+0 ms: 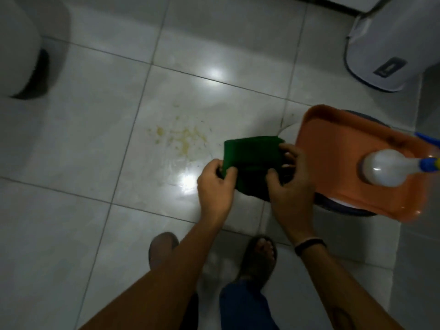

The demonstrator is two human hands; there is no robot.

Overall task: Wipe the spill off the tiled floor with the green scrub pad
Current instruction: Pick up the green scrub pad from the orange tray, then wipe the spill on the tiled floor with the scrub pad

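A yellowish spill (182, 139) stains the pale tiled floor (95, 151), left of and beyond my hands. Both hands hold the dark green scrub pad (250, 156) in the air above the floor. My left hand (215, 189) pinches its left edge. My right hand (289, 179) grips its right side, with the fingers curled over the edge. The pad hangs bent between them, its lower part in shadow. It sits just right of the spill and does not touch it.
An orange tray (333, 151) rests on a round stool at the right, carrying a white spray bottle (385, 167) with a blue and yellow head. A white bin (390, 44) stands at the top right, another white object (21, 48) at the top left. My sandalled feet (258, 256) stand below.
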